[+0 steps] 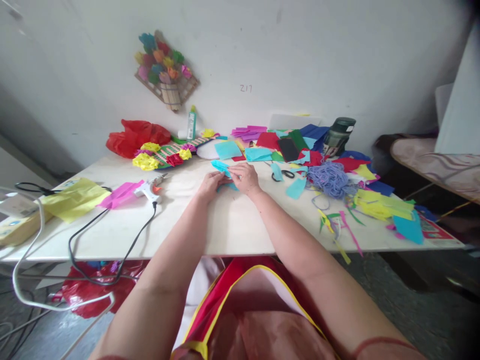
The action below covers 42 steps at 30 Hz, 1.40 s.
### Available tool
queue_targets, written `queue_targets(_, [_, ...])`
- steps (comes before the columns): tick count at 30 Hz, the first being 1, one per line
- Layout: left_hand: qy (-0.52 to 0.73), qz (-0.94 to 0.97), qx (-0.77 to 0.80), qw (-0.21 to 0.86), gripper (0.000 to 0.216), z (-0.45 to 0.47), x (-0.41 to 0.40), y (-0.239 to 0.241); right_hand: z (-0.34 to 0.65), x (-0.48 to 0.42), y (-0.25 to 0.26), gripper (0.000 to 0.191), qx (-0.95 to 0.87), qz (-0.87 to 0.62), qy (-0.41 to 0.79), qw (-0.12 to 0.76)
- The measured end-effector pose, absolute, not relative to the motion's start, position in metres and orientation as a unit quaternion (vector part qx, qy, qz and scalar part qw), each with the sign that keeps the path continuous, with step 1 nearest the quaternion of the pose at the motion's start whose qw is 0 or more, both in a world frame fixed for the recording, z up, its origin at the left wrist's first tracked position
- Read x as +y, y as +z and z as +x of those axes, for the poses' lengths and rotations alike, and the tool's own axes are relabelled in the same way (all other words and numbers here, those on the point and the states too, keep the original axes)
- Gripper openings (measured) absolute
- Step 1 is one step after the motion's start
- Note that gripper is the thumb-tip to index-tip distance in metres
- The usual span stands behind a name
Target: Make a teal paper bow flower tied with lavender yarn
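Both my hands meet on a folded piece of turquoise paper (222, 169) lying on the white table (232, 225). My left hand (210, 183) presses on its near edge with the fingers curled. My right hand (244, 178) pinches the paper from the right side. Much of the sheet is hidden under my fingers.
A glue gun (149, 189) with a black cord, pink paper (120, 195) and yellow paper (73, 199) lie to the left. Scissors (284, 174), purple yarn (330, 179), many coloured paper scraps and a dark bottle (337, 135) crowd the right. Paper flowers (162, 155) and a red bag (134, 136) sit at the back.
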<state>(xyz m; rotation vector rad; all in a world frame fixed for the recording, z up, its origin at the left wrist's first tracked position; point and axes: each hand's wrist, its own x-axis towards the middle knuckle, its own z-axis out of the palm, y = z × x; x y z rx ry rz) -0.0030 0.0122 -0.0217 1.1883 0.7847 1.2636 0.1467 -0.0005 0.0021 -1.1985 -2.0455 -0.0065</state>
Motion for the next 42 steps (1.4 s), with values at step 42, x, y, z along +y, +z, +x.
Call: queue_targets(42, [0.492,0.567,0.356,0.556,0.039,-0.0052,0.0119,-0.0229,0.1365,0.0075,-0.0055,0.011,-0.719,-0.552,0.049,0.418])
